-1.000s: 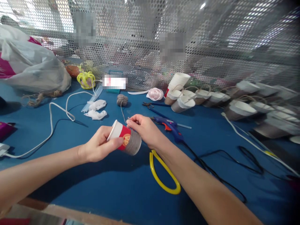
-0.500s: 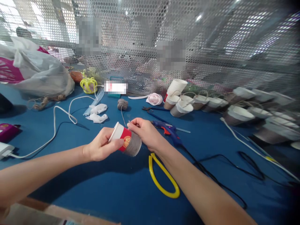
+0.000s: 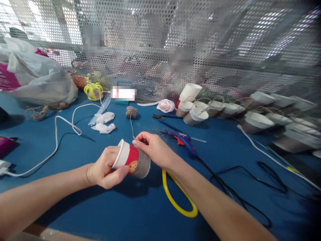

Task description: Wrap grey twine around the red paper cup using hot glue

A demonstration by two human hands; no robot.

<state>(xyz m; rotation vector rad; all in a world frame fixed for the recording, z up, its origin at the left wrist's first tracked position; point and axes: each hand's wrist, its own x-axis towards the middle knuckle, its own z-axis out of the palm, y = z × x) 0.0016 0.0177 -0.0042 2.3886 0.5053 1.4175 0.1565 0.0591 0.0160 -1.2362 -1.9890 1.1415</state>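
Note:
A red and white paper cup (image 3: 132,159) lies tilted in my left hand (image 3: 107,166), its white rim toward the left. Some of my left fingers reach inside the cup while the thumb presses on its outer wall. Grey twine covers the cup's base end in close winds. My right hand (image 3: 150,147) pinches the twine (image 3: 132,127) at the cup's upper side. From there the strand runs back to a small ball of grey twine (image 3: 131,112) on the blue table.
A blue glue gun (image 3: 182,139), pliers (image 3: 160,116) and yellow scissor-like handle loop (image 3: 180,211) lie to the right. Twine-wrapped cups (image 3: 197,116) stand behind them. White tissue scraps (image 3: 103,127), a white cable (image 3: 56,140) and a plastic bag (image 3: 50,80) are leftward. A perforated metal screen (image 3: 147,43) stands behind.
Both hands and the cup have moved slightly lower in view. The cup has turned a little, so its gold emblem sits lower, nearer my left thumb.

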